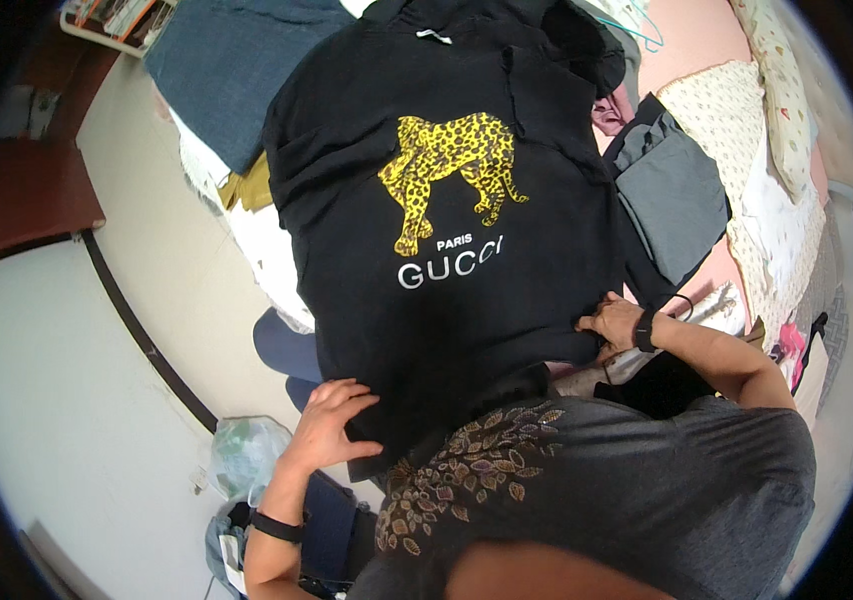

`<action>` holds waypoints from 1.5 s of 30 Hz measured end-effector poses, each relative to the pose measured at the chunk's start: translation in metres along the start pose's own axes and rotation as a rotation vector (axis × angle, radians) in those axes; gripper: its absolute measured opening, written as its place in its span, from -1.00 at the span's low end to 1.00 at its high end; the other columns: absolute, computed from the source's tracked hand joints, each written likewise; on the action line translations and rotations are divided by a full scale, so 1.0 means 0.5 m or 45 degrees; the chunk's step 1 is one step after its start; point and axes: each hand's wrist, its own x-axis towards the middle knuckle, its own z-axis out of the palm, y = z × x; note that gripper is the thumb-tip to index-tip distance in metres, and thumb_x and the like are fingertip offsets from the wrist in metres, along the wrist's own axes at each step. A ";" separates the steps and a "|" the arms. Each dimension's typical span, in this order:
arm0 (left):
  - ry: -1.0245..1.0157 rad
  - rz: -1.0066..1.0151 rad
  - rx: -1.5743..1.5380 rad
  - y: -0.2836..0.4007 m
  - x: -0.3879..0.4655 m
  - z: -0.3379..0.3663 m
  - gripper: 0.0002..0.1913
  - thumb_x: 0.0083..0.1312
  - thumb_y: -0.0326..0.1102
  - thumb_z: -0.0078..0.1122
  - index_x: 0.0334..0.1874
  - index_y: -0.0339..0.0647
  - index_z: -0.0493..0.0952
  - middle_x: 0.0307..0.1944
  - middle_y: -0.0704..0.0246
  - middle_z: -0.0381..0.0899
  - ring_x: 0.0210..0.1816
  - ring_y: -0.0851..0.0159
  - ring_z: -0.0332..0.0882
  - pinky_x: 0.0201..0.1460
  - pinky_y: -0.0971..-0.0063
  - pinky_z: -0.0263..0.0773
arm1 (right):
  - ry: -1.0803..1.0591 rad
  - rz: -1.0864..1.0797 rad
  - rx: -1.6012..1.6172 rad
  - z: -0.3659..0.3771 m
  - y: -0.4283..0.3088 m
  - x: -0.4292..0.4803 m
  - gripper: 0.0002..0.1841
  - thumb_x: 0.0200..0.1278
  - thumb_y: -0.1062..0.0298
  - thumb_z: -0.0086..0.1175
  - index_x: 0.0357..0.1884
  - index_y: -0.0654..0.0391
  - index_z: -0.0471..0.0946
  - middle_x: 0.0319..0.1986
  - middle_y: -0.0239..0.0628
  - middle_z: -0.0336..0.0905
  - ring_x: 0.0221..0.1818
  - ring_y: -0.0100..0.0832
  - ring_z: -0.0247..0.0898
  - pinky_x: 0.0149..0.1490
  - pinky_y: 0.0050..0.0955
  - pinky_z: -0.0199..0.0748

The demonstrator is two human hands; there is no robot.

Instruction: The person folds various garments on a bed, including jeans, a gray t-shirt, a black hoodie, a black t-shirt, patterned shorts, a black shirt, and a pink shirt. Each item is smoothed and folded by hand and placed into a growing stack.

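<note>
A black hooded sweatshirt lies spread out before me, front up, with its hem towards my body. It bears a yellow leopard print and white lettering of the Gucci brand. My left hand rests at the lower left corner of the hem, thumb and fingers spread apart on the cloth. At the lower right corner, my right hand has hold of the hem edge, its fingers bent on the fabric and partly hidden by it. The hood end is partly cut off at the top of the view.
Blue denim cloth lies at the upper left, over white fabric. Right of the sweatshirt is a folded grey garment on a pink bedsheet. A plastic bag stands on the floor at lower left, near a brown wooden piece of furniture.
</note>
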 end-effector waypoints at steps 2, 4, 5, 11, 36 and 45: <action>-0.059 -0.008 0.061 0.008 -0.026 0.006 -0.19 -0.24 -0.03 0.57 0.17 -0.12 0.54 0.26 0.25 0.44 0.39 0.05 0.24 0.45 -0.02 0.05 | 0.286 -0.042 -0.124 0.037 0.025 0.007 -0.47 -0.08 0.12 0.34 0.03 0.02 0.59 -0.05 -0.10 0.59 0.07 -0.14 0.46 0.17 -0.22 0.23; -0.122 -0.001 0.232 0.023 -0.035 0.007 -0.23 -0.17 -0.09 0.52 0.20 -0.10 0.52 0.28 0.27 0.42 0.40 0.07 0.23 0.45 -0.01 0.05 | 0.712 -0.269 -0.071 0.041 0.040 -0.003 -0.68 -0.12 0.36 0.23 -0.20 0.05 0.66 -0.32 -0.10 0.66 -0.14 -0.14 0.59 0.06 -0.13 0.38; -0.155 0.004 0.318 0.027 -0.037 0.010 -0.25 -0.13 -0.12 0.50 0.22 -0.08 0.51 0.29 0.29 0.41 0.40 0.08 0.23 0.45 0.00 0.05 | 0.622 -0.207 0.056 0.039 0.053 -0.011 -0.69 -0.11 0.38 0.21 -0.21 0.08 0.64 -0.36 -0.09 0.65 -0.18 -0.11 0.59 0.02 -0.13 0.41; 0.251 0.141 0.378 -0.069 -0.037 0.039 -0.63 0.05 -0.43 0.25 -0.03 -0.11 0.62 0.07 0.36 0.60 0.24 0.11 0.43 0.42 0.02 0.13 | 0.576 -0.113 0.972 -0.145 0.106 -0.129 -0.75 -0.14 0.61 0.07 -0.30 0.21 0.54 -0.44 -0.33 0.53 -0.33 -0.46 0.46 -0.16 -0.51 0.43; 1.265 -0.449 -1.287 -0.108 0.327 -0.176 -0.52 0.36 -0.13 0.24 0.17 -0.38 0.49 0.05 0.21 0.60 0.03 0.31 0.57 0.08 0.45 0.46 | 1.547 -0.118 3.132 -0.151 0.199 0.132 -0.61 0.34 -0.05 0.11 -0.09 0.11 0.50 -0.20 -0.21 0.64 -0.24 -0.22 0.58 -0.12 -0.28 0.56; 1.012 -0.627 -1.823 -0.103 0.282 -0.083 -0.48 0.33 -0.10 0.27 0.14 -0.43 0.48 0.03 0.17 0.60 0.02 0.23 0.57 0.14 0.41 0.46 | 2.277 -0.761 3.166 -0.239 0.077 0.047 -0.67 0.49 0.19 -0.13 0.10 0.17 0.47 0.11 -0.17 0.52 0.14 -0.23 0.44 0.31 -0.23 0.31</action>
